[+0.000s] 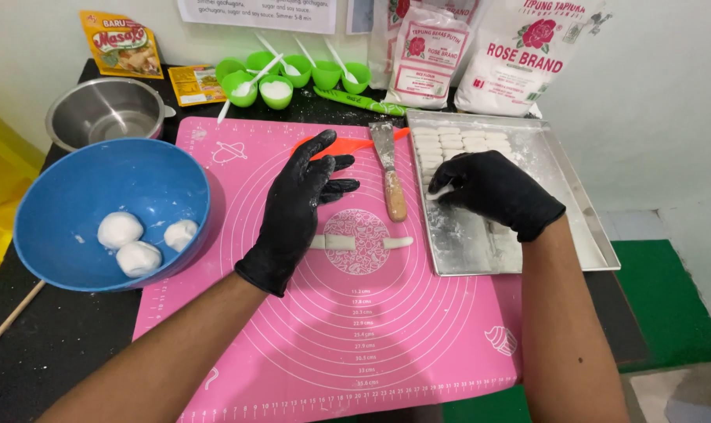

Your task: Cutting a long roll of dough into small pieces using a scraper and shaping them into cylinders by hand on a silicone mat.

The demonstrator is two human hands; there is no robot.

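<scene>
Both my hands wear black gloves. My left hand (297,202) hovers flat over the pink baking mat (355,337), fingers spread, just above the left end of a thin white dough roll (359,243) cut into short pieces. My right hand (492,190) reaches over the floured metal tray (575,211) and pinches a small white dough piece (438,192) at its fingertips. Rows of similar dough pieces (461,145) lie at the tray's far end. A wooden-handled metal scraper (388,168) rests on the mat between my hands.
A blue bowl (66,227) at left holds three dough balls (140,244). Behind it stands a steel pot (105,110). Several small green cups (293,74) with spoons, a green knife (359,102), sachets and white flour bags (520,55) line the back. A wooden stick (15,312) lies at left.
</scene>
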